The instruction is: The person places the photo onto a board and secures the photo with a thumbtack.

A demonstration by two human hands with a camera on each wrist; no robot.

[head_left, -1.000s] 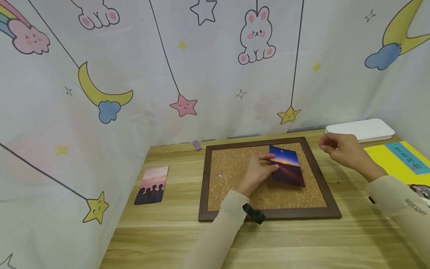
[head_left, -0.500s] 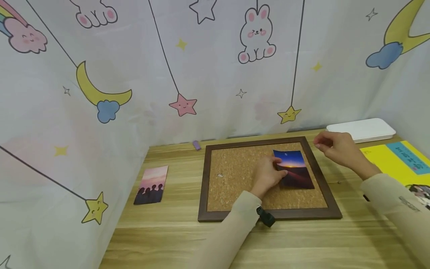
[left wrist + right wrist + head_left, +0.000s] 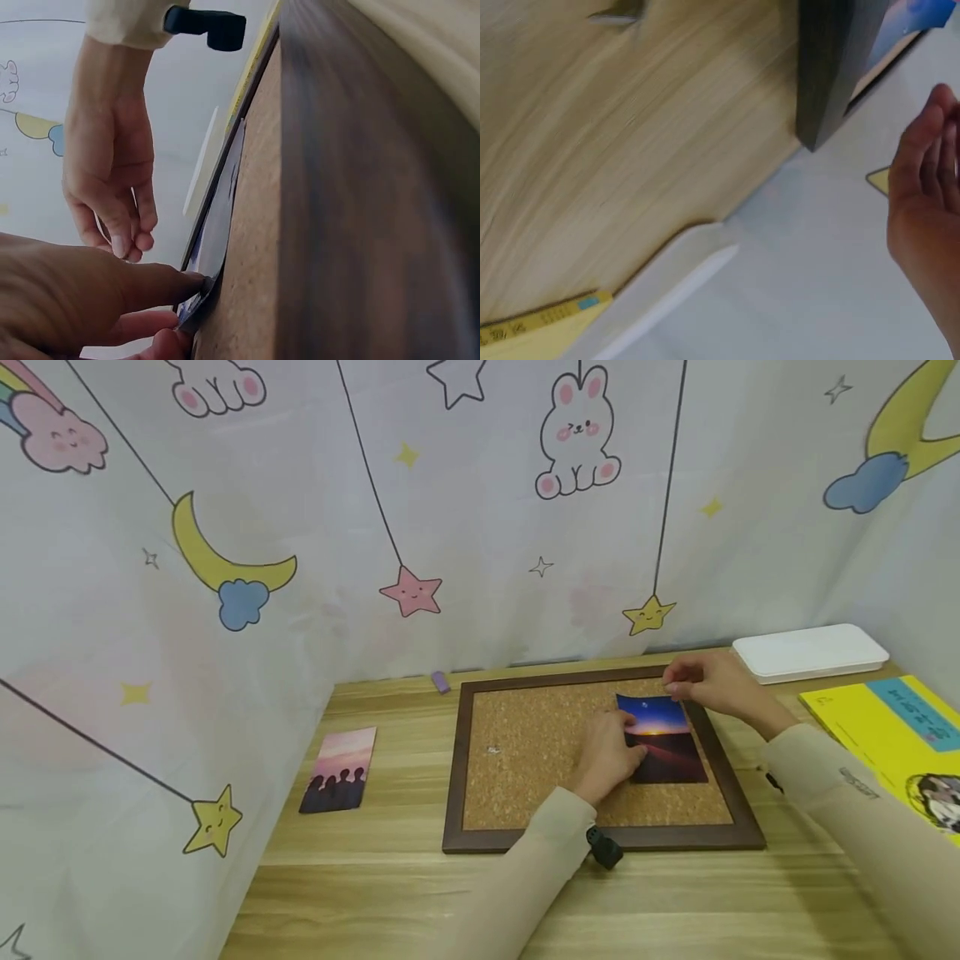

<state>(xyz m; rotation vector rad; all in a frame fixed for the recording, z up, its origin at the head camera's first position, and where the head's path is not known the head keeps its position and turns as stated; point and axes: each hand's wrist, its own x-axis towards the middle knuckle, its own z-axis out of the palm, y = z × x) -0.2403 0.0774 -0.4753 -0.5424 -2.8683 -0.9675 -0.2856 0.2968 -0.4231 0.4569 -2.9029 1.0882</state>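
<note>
My left hand pinches the left edge of a sunset photo between thumb and fingers. That photo lies on the right part of a brown-framed cork board; in the left wrist view its near edge curls up from the cork. Above the photo's top right corner is my right hand, thumb and fingertips drawn together, apart from the board in the left wrist view. Whether something tiny sits between those fingertips is not visible. A small clear object is on the cork's left part.
A pink photo with dark silhouettes lies on the wooden table, left of the board. Behind the board is a small purple object. To the right are a white case and a yellow book. A patterned curtain encloses the table.
My left hand has moved right and lowered the sunset photo flatter onto the cork. My right hand has come left, from beside the board to over its top right part.
</note>
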